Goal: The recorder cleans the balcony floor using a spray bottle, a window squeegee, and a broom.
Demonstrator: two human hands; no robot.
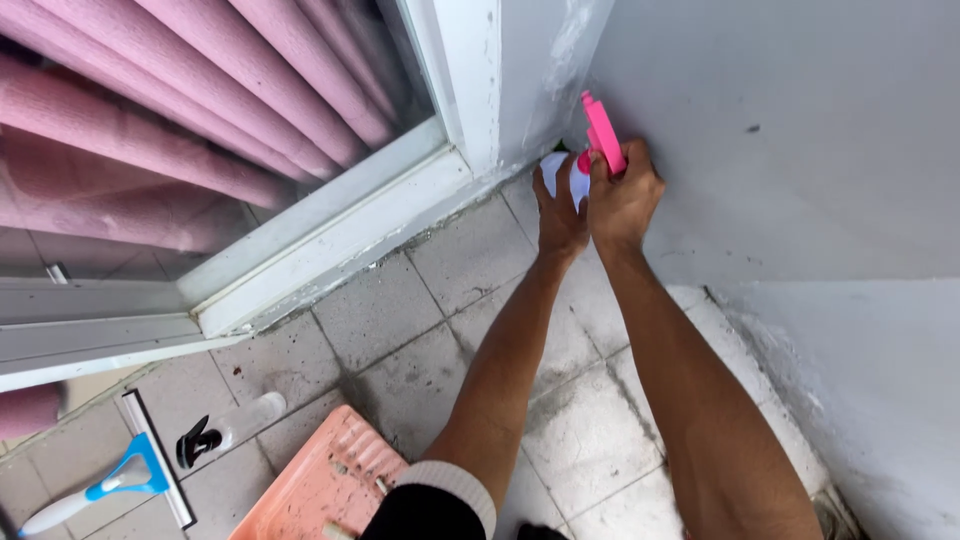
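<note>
Low left on the grey tiles (pixel 400 310): squeegee (pixel 130 475) with blue-white handle, a clear spray bottle (pixel 235 425) lying on its side, a pink dustpan (pixel 325 480); behind, a white door frame (pixel 330 225) and pink curtain (pixel 180 100) behind glass. Up in the corner against the white wall (pixel 800 150), white bottle (pixel 565 175) held off the floor, left hand (pixel 558 215) wrapped round its body, right hand (pixel 625 195) closed on the pink trigger head (pixel 603 130). Bottle's own axis not readable behind the hands, pink head slanting up and left toward the corner.

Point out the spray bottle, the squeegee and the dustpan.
spray bottle (pixel 603 133), head view, on its pink trigger head.
squeegee (pixel 125 472), head view, on its blue handle neck.
dustpan (pixel 325 480), head view, on its salmon pan surface.
</note>
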